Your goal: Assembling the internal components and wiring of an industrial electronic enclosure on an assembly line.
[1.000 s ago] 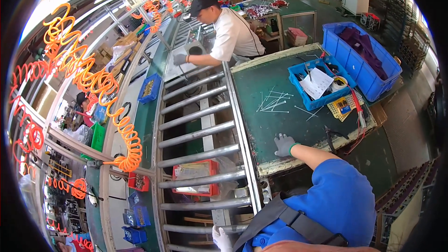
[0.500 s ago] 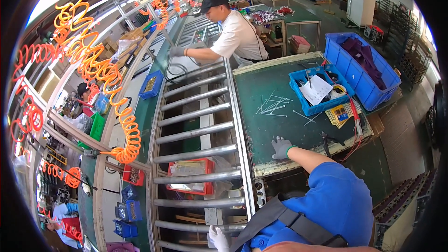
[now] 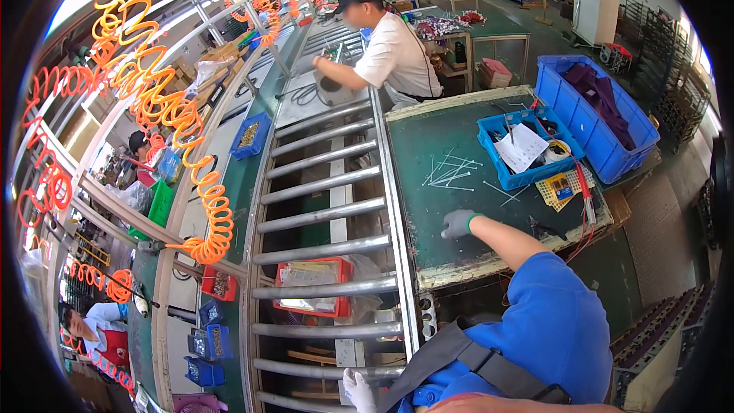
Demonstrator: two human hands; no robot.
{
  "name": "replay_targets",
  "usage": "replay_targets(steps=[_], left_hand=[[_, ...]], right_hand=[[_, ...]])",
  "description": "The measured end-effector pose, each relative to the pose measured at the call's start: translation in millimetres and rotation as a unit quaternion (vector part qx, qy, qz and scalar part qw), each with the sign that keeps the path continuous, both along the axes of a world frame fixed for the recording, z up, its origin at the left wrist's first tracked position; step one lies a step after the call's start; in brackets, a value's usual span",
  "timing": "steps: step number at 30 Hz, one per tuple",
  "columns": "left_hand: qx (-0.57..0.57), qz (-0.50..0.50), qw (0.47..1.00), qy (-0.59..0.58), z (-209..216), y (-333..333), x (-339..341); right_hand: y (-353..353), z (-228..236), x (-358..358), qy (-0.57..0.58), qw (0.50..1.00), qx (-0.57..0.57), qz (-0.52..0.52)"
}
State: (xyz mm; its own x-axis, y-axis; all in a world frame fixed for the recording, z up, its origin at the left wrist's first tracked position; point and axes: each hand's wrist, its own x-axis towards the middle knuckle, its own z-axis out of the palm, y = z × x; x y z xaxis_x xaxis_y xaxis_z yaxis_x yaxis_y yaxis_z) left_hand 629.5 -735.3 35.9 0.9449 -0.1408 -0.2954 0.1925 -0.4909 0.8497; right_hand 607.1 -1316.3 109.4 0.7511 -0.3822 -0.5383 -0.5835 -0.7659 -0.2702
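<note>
Over the near left part of the green-topped table, my right hand in a grey glove has its fingers drawn together and bent, with nothing visible in them. Beyond it lies a loose pile of thin white cable ties, with a few more to the right. Black-handled pliers rest near the table's front edge. My left hand, in a white glove, is at the lower edge beside a metal roller of the conveyor. Its visible fingers are stretched out, and it holds nothing I can see.
A co-worker leans over a grey round-faced device on the conveyor. At the table's right stand a small blue crate with papers and a large blue bin with purple cloth. Orange coiled hoses hang at left.
My right hand has lifted from lying flat with fingers spread to a bent, closed shape. My left hand stays put. The co-worker's arm has moved, and the grey device now shows on the conveyor.
</note>
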Motion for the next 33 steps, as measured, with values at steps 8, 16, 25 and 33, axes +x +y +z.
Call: replay_targets(steps=[8, 16, 25, 33], left_hand=[[-0.018, 0.03, 0.999, 0.026, -3.5, -4.7, 11.2], [-0.012, 0.085, 0.996, 0.033, 39.9, 4.4, -1.6], [0.066, 0.072, 0.99, 0.1, 70.5, -4.5, -9.0], [0.218, 0.026, 0.975, 0.044, 81.8, 12.1, -39.9]], right_hand=[[-40.4, 15.9, 68.8, -0.094, 0.995, 0.009, 0.045], [-82.4, 129.2, 210.9, -0.136, 0.937, 0.32, -0.03], [-122.1, 83.8, 246.8, -0.315, 0.934, 0.022, -0.168], [-37.6, 18.5, 317.7, -0.304, 0.939, 0.068, -0.146]])
